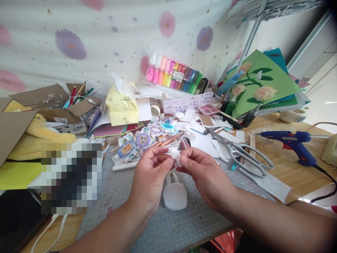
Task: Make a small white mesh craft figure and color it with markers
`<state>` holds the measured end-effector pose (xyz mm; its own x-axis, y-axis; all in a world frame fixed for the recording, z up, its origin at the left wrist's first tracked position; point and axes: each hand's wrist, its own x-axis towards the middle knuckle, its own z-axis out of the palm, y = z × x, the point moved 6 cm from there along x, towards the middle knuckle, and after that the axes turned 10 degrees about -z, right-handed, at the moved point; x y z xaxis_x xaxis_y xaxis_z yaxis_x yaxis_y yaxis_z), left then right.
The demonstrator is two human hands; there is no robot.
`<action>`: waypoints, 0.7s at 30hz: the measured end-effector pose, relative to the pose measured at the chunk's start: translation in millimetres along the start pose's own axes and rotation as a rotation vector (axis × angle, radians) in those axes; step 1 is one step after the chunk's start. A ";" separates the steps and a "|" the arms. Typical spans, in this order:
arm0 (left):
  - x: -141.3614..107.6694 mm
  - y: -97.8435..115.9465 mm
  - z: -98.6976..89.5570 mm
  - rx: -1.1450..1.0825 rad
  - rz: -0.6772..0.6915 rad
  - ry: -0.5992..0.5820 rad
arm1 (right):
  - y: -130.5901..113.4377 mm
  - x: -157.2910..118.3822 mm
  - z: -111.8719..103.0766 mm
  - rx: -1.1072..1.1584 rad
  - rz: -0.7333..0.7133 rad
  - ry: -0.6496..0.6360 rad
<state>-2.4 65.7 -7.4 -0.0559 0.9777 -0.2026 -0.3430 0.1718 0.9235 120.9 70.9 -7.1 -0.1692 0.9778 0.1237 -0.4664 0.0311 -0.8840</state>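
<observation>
Between both sets of fingertips is a small crumpled white piece (174, 153), thin and slightly see-through; I cannot tell its material. My left hand (154, 168) pinches its left side with thumb and fingers. From the right, my right hand (198, 165) pinches the same piece. Just below the hands, a tiny white textured handbag (175, 195) with a looped handle stands on the grey cutting mat (123, 211), apart from the fingers.
Large scissors (237, 154) and a blue glue gun (292, 140) lie to the right. Behind my hands spread paper scraps and several crocheted-looking badges (126, 148). A yellow tissue pack (122, 105) and a cardboard box (19, 131) stand left. Colourful clay packs (173, 73) lean at the back.
</observation>
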 end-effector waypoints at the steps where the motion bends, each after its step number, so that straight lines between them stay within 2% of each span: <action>1: -0.1 -0.3 0.2 -0.009 0.000 -0.005 | -0.7 -0.1 0.6 0.009 -0.001 -0.005; 8: 0.6 -0.9 -0.1 -0.013 0.009 -0.016 | -1.1 1.7 2.4 -0.025 -0.024 -0.020; 17: -3.2 0.9 -1.1 0.088 0.077 -0.001 | -6.9 1.2 0.9 -0.247 -0.116 0.000; 21: -3.6 2.6 -2.6 0.160 0.116 0.025 | -11.8 1.1 -1.0 -0.419 -0.219 -0.007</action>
<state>-5.6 62.3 -5.2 -0.1107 0.9890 -0.0982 -0.1794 0.0773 0.9807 127.1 71.8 3.1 -0.1125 0.9373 0.3298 -0.1015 0.3193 -0.9422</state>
